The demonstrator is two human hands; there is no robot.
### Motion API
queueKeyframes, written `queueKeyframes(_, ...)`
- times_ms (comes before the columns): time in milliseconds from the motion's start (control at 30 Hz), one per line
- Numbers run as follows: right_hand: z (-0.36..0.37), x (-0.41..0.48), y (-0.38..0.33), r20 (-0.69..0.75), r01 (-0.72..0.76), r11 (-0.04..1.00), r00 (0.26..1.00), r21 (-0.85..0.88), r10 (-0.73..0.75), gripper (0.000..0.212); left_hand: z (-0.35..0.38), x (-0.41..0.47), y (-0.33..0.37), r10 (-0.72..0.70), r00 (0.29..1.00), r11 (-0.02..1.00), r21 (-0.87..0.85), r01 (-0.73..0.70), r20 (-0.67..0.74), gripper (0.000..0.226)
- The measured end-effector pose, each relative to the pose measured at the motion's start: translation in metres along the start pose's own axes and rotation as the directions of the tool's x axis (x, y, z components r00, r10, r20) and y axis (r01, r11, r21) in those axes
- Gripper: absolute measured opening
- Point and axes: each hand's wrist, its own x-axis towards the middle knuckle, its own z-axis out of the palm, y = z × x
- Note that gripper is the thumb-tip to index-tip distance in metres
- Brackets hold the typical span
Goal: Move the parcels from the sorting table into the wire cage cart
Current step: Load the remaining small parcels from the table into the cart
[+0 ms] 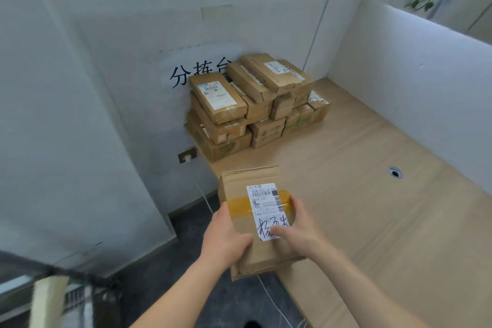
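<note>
I hold a flat brown cardboard parcel (251,181) with a white label and yellow tape, partly over the left edge of the sorting table (372,194). My left hand (226,237) grips its left side, thumb on top. My right hand (295,226) grips its right side, thumb lying across the label. A stack of several brown parcels (255,104) sits in the table's far left corner against the wall. The dark rim of the wire cage cart (69,274) shows blurred at the bottom left, with a pale box inside it.
A wall with a paper sign (186,74) stands behind the stack. A white partition (412,82) borders the table's right side. A cable hole (396,172) is in the tabletop. A wall socket (187,155) with a white cable hangs over the dark floor (186,287).
</note>
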Motion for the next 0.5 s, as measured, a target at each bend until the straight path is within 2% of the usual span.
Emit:
queueKeyframes(133,0.017,-0.015,-0.015,-0.012,0.098,0.995,0.995,-0.01,-0.098,0.094,-0.023,-0.026,-0.004,-0.039,0.993,0.997,-0.065,0.032,-0.109,0.06)
queueKeyframes(233,0.021,-0.019,-0.027,-0.014,0.14,0.99,0.99,0.022,-0.14,0.091,-0.034,-0.046,-0.011,-0.113,0.975,0.99,-0.108,0.094,-0.19,0.073)
queueKeyframes(333,0.024,-0.026,-0.037,-0.005,0.227,0.974,0.974,-0.027,-0.227,0.077,-0.041,-0.068,-0.025,-0.199,0.932,0.977,-0.133,0.165,-0.302,0.094)
queueKeyframes(400,0.029,-0.035,-0.046,0.028,0.315,0.947,0.949,-0.069,-0.314,0.067,-0.043,-0.083,-0.034,-0.247,0.896,0.967,-0.156,0.203,-0.369,0.098)
queueKeyframes(500,0.038,-0.047,-0.061,0.127,0.431,0.896,0.9,-0.107,-0.418,0.067,-0.046,-0.108,-0.045,-0.294,0.834,0.955,-0.185,0.233,-0.467,0.094)
